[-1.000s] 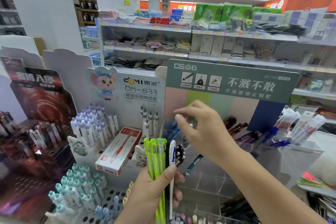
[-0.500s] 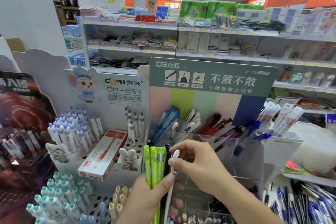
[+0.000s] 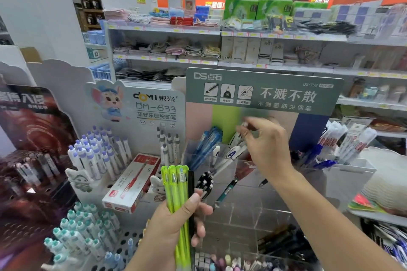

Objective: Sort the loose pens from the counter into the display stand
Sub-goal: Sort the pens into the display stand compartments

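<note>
My left hand grips a bundle of lime-green pens and one black pen, held upright low in the middle. My right hand reaches up to the clear acrylic display stand under the grey-green header board. Its fingertips pinch the top end of a white pen, which stands in the compartment of white pens. Blue pens fill the compartment to the left. The fingertips are blurred.
A red and white pen box lies on the left stand among purple-capped pens and teal-capped pens. A white bin of blue-and-white pens stands at the right. Store shelves run behind.
My right hand took the white pen out of the left hand's bundle and carried it up into the stand's white-pen compartment. My left hand still holds the green and black pens.
</note>
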